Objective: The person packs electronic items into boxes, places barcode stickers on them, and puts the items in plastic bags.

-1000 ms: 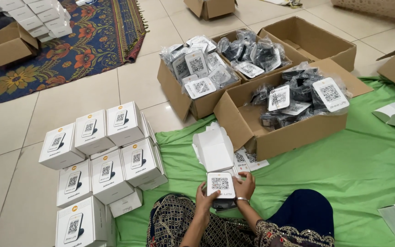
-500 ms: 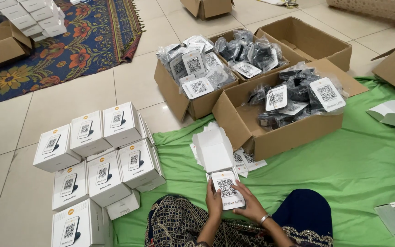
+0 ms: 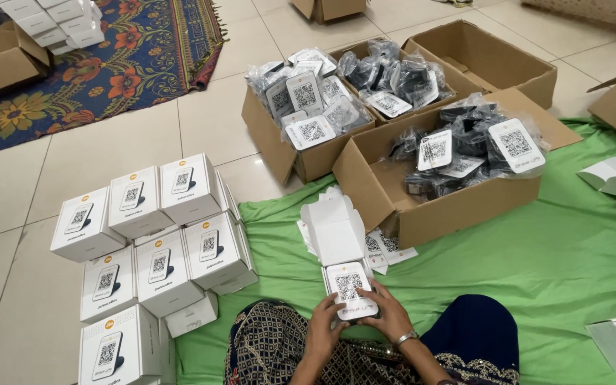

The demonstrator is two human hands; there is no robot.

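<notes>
A small white device with a square black code pattern on its face [image 3: 351, 288] sits in an open white box [image 3: 334, 232] whose lid stands up behind it. My left hand [image 3: 326, 324] grips the box's left lower corner. My right hand [image 3: 389, 316], with a metal bracelet at the wrist, holds the right lower side. Both hands rest over my lap on a patterned dark garment [image 3: 272, 349], above a green cloth [image 3: 536, 264].
Stacked closed white boxes [image 3: 151, 242] stand at the left. Cardboard cartons [image 3: 422, 207] [image 3: 301, 153] hold several bagged devices; an empty carton [image 3: 490, 60] lies behind. Loose leaflets [image 3: 386, 249] lie by the carton. A patterned rug [image 3: 108, 64] and more boxes are far left.
The open box with the device has shifted slightly towards me and now lies flatter in both hands. My view has tilted a little; nothing else moved.
</notes>
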